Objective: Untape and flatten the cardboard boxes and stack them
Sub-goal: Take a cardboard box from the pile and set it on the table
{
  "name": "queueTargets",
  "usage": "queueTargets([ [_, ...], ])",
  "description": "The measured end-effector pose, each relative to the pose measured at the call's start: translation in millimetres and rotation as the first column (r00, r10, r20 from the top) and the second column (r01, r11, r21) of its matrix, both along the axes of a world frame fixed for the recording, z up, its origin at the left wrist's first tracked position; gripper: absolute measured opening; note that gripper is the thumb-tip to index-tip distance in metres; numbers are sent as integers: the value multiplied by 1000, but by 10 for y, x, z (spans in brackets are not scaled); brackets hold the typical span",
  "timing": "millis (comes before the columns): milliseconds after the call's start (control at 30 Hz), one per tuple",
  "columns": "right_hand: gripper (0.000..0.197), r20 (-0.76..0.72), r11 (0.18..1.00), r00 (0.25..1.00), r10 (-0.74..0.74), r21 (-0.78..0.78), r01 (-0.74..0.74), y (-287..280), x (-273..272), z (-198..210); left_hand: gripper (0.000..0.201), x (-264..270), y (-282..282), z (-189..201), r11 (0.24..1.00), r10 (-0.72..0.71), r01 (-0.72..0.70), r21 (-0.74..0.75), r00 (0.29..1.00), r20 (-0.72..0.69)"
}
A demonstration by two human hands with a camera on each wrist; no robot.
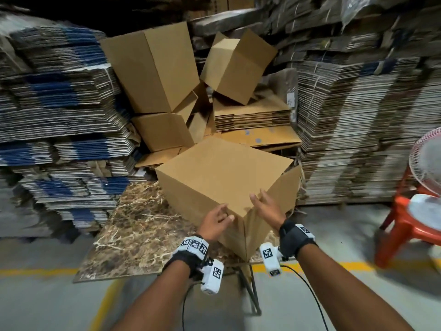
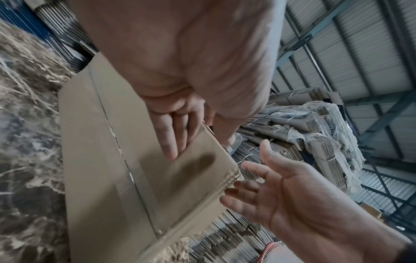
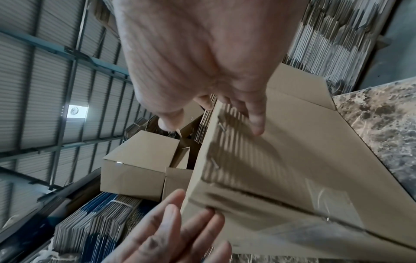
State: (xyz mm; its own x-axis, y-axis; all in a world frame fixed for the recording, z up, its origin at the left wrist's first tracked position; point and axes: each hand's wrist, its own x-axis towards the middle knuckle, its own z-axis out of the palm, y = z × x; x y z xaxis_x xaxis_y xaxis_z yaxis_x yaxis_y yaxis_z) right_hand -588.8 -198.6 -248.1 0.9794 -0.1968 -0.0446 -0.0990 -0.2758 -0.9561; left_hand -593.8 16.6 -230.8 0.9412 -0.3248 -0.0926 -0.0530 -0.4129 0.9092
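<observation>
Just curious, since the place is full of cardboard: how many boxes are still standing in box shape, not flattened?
4. One box lies on the marble table at the hands; three are piled behind: a large one, one below it, one tilted. More may be hidden.

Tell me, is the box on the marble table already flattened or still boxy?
Still boxy: the box stands tilted on the table with full sides, and clear tape still covers its seam in the wrist views.

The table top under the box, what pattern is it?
Brown marble table top with white veins; head view.
</observation>
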Motion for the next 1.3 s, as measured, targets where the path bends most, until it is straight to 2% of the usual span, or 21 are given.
queueTargets([
  [67, 80, 6, 999, 1000, 6, -32, -6, 27, -23, -69, 48, 87, 55, -22, 1000, -27, 27, 4, 1000, -5],
  [133, 72, 19, 996, 999, 34, -84, -33, 74, -52, -153, 38, 160, 126, -30, 1000, -14, 14, 28, 1000, 19],
  [233, 87, -15, 977, 996, 85, -195, -86, 139, -147, -183, 29, 229, 246, 38, 996, 60, -68, 66, 992, 108],
  [300, 100, -39, 954, 997, 66, -290, -75, 174, -193, -181, 27, 307, 336, 62, 989, 124, -134, 64, 982, 142],
  [333, 100, -40, 945, 998, 54, -322, -64, 193, -217, -170, 27, 334, 375, 77, 987, 138, -149, 67, 979, 149],
  [500, 75, -6, 906, 993, 115, -409, -107, 16, -270, -174, 28, 486, 560, 58, 964, 120, -176, 197, 956, 267],
  [600, 69, 0, 867, 985, 170, -476, -149, -294, -331, -113, 30, 570, 633, -23, 907, 124, -268, 324, 907, 402],
  [667, 61, -18, 837, 980, 198, -518, -179, -515, -311, -67, 35, 607, 674, -65, 879, 86, -294, 375, 872, 481],
  [733, 51, -11, 843, 987, 162, -519, -144, -712, -225, -44, 43, 632, 720, -70, 862, 93, -325, 390, 855, 509],
  [867, 45, 56, 878, 998, -2, -479, 29, -901, -56, -125, 92, 635, 888, -34, 744, 140, -383, 547, 891, 433],
  [967, 51, 129, 899, 990, -59, -425, 109, -866, 45, -246, 112, 626, 1051, -18, 630, 218, -452, 632, 884, 415],
  [1067, 61, 191, 915, 977, -95, -370, 161, -806, 87, -392, 128, 626, 1283, -93, 557, 384, -596, 579, 803, 457],
  [1167, 54, 196, 918, 960, -202, -304, 255, -704, 88, -455, 130, 571, 1496, -178, 518, 495, -679, 521, 734, 465],
  [1233, 62, 98, 936, 969, -226, -255, 244, -644, 60, -538, 125, 479, 1550, -192, 528, 613, -752, 395, 659, 435],
  [1300, 86, -37, 965, 981, -191, -189, 181, -630, 94, -728, 130, 413, 1573, -266, 515, 756, -824, 235, 566, 328],
])
